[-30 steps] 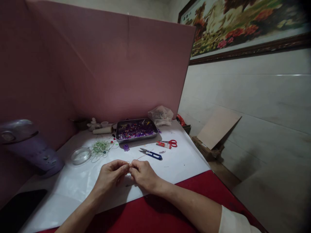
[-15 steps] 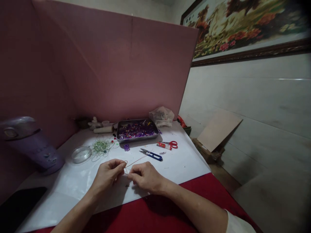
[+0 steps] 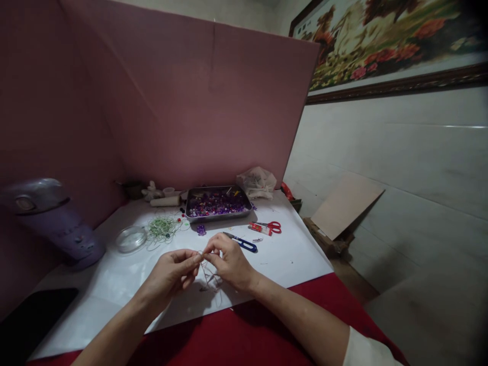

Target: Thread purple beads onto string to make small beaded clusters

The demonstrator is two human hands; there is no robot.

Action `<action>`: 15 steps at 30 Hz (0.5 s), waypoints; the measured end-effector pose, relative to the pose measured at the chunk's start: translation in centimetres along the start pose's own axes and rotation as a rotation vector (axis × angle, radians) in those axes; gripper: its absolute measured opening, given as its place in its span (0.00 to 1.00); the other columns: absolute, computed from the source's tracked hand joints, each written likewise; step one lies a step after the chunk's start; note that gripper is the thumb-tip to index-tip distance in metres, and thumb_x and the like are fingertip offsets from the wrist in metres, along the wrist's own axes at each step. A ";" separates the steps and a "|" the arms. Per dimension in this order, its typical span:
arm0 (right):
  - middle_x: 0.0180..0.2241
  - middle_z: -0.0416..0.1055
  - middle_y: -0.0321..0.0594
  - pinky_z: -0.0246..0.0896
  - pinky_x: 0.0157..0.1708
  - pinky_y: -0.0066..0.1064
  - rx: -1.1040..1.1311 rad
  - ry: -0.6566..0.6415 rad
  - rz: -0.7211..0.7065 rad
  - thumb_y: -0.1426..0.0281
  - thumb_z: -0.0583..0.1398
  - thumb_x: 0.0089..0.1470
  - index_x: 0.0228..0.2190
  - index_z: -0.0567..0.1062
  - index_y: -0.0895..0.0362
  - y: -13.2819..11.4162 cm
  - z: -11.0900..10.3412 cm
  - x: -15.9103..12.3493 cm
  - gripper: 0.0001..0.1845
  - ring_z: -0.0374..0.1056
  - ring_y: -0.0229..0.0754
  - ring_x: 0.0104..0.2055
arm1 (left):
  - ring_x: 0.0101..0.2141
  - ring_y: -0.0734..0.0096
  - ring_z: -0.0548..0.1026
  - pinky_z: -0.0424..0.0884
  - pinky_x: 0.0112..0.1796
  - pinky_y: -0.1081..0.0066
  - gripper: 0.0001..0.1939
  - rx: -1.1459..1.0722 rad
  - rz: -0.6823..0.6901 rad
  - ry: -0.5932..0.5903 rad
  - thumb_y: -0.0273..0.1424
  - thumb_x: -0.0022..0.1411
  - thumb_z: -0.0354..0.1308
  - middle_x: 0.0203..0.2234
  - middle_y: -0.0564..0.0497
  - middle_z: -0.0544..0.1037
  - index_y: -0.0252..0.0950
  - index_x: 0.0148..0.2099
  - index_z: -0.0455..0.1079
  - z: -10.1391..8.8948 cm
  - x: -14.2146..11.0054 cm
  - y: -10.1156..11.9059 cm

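Note:
Fingertips together, my left hand [image 3: 179,269] and my right hand [image 3: 231,262] meet over the front part of the white table covering. Both pinch a thin reddish cord [image 3: 206,272], whose loops hang down between them. The exact spot where the fingers grip it is too small to make out. Just behind my right hand lie dark blue thread snips [image 3: 246,244], their blades partly covered by the fingers. A purple beaded piece [image 3: 201,230] rests on the white surface beyond my hands.
At the back stands a metal tray [image 3: 219,218] of purple beads beside a plastic bag [image 3: 257,183]. Red-handled scissors [image 3: 274,227] and a lighter [image 3: 260,229] lie right. Green cord [image 3: 162,229], a clear round dish [image 3: 130,239] and a purple bottle [image 3: 64,229] stand left. A dark flat object [image 3: 38,315] lies front left.
My right hand has moved up and left to meet my left fingertips, now overlapping the snips. The cord that stretched toward the snips now hangs in loops below the fingers. The view shifted slightly.

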State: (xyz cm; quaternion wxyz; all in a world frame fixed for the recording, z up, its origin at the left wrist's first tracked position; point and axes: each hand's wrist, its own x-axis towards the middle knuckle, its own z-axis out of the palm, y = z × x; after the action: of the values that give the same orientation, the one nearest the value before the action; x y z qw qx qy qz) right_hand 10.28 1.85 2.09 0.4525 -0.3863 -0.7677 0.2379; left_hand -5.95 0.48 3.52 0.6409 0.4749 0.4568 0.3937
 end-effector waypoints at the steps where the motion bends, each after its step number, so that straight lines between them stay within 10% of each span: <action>1: 0.30 0.68 0.36 0.59 0.35 0.27 -0.001 -0.004 -0.015 0.77 0.60 0.52 0.27 0.74 0.57 -0.1 -0.2 0.1 0.05 0.64 0.36 0.33 | 0.12 0.85 0.55 0.42 0.14 0.79 0.16 0.004 -0.006 -0.007 0.40 0.49 0.64 0.12 0.58 0.66 0.33 0.23 0.67 0.1 0.0 0.0; 10: 0.27 0.72 0.35 0.59 0.34 0.26 -0.014 -0.009 0.015 0.79 0.60 0.50 0.27 0.77 0.57 0.1 -0.1 0.1 0.07 0.67 0.36 0.31 | 0.11 0.83 0.52 0.42 0.14 0.77 0.16 0.039 -0.014 -0.091 0.42 0.48 0.64 0.11 0.59 0.62 0.35 0.21 0.67 0.9 -0.7 0.2; 15: 0.26 0.69 0.34 0.58 0.31 0.24 -0.017 -0.067 0.093 0.77 0.63 0.48 0.24 0.78 0.56 1.1 0.9 0.0 0.05 0.65 0.35 0.29 | 0.28 0.71 0.69 0.63 0.28 0.74 0.11 0.165 0.306 0.015 0.36 0.47 0.65 0.27 0.51 0.71 0.35 0.21 0.73 0.9 -1.3 1.0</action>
State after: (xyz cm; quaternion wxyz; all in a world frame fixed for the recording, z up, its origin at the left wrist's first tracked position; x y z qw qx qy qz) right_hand 9.88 2.46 0.83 0.4118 -0.4173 -0.7656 0.2649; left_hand -5.50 -0.75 4.92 0.5289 0.5870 0.4148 0.4513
